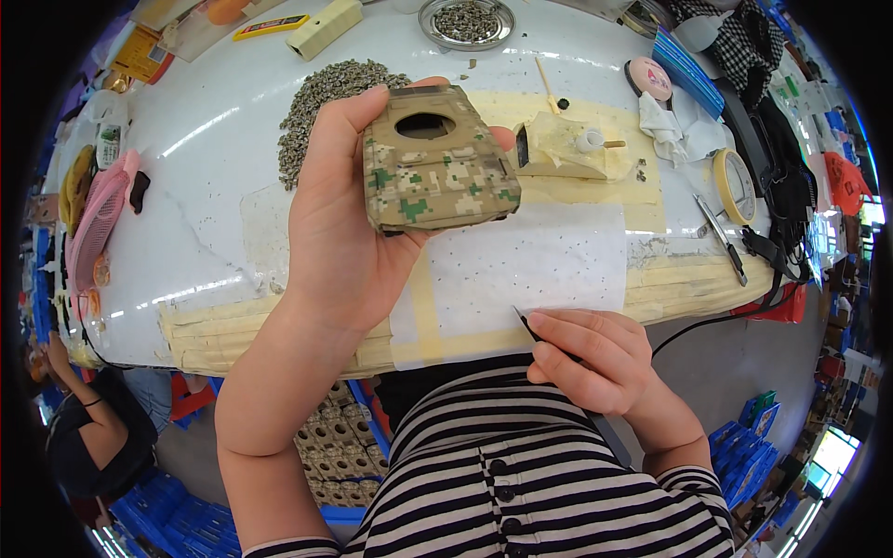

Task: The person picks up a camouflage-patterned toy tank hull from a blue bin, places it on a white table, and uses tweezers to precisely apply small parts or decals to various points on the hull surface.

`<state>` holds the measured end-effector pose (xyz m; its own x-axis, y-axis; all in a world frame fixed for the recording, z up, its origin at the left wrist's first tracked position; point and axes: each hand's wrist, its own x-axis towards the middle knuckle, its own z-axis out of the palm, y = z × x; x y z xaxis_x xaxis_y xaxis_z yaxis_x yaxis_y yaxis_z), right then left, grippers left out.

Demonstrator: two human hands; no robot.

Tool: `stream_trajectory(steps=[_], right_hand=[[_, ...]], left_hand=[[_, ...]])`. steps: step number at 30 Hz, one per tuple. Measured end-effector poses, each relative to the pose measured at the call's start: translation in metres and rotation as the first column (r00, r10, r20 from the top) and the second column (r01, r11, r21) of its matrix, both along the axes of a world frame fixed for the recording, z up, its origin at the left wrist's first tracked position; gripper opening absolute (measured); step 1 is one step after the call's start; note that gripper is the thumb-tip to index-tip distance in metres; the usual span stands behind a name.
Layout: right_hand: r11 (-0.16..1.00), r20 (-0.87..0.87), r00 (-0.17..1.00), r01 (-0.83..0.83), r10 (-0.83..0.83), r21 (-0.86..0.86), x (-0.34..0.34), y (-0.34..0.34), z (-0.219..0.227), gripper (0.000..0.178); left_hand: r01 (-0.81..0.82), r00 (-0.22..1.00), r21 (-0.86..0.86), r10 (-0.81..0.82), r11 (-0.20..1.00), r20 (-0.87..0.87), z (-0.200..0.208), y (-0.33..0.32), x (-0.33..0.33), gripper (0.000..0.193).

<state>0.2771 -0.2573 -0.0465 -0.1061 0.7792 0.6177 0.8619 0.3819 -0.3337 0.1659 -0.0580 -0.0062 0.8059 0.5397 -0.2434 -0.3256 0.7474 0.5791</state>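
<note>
My left hand (pixel 335 223) is raised over the table, closed around a camouflage plastic shell (pixel 437 186) in tan, brown and green that looks like a toy tank hull. A dark oval hole opens in its upper face. Low at the table's near edge, my right hand (pixel 600 358) pinches a thin black tool with a pointed metal tip, likely tweezers (pixel 526 323). The tip lies over a white paper sheet (pixel 521 256) dotted with many tiny dark specks. Right of the shell, a tape-covered block (pixel 567 153) carries a small white cup with a stick in it.
Behind my left hand spreads a pile of small grey-green parts (pixel 326 102); similar parts fill a round metal dish (pixel 467 23). A tape roll (pixel 735 186) and a utility knife (pixel 721 237) lie at the right. A pink basket (pixel 98 219) stands left. Below, a blue crate holds camouflage parts (pixel 339 437).
</note>
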Motion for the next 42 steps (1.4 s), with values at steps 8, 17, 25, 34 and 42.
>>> stream_trajectory(steps=[8,17,25,34,42], right_hand=[[0.997,-0.417,0.909,-0.029,0.0,-0.065,0.019,-0.005,0.022,0.025],[0.991,-0.765,0.633,-0.131,0.115,0.04,0.035,0.035,0.081,0.017],[0.965,-0.77,0.626,-0.256,0.126,-0.05,0.038,0.079,0.085,0.012],[0.959,-0.798,0.593,-0.273,0.104,-0.078,0.038,0.084,0.081,0.011],[0.958,-0.762,0.634,-0.279,0.132,-0.066,0.04,0.086,0.079,0.01]], left_hand=[[0.024,0.999,0.009,-0.024,1.0,-0.032,0.001,-0.001,0.001,0.048],[0.09,0.984,0.023,-0.085,0.996,-0.158,0.005,-0.002,0.003,0.048],[0.098,0.984,-0.018,-0.099,0.995,-0.147,0.006,-0.006,0.0,0.047],[0.115,0.98,-0.023,-0.117,0.993,-0.16,0.009,-0.007,-0.002,0.049],[0.114,0.979,-0.025,-0.116,0.993,-0.168,0.008,-0.007,-0.001,0.047]])
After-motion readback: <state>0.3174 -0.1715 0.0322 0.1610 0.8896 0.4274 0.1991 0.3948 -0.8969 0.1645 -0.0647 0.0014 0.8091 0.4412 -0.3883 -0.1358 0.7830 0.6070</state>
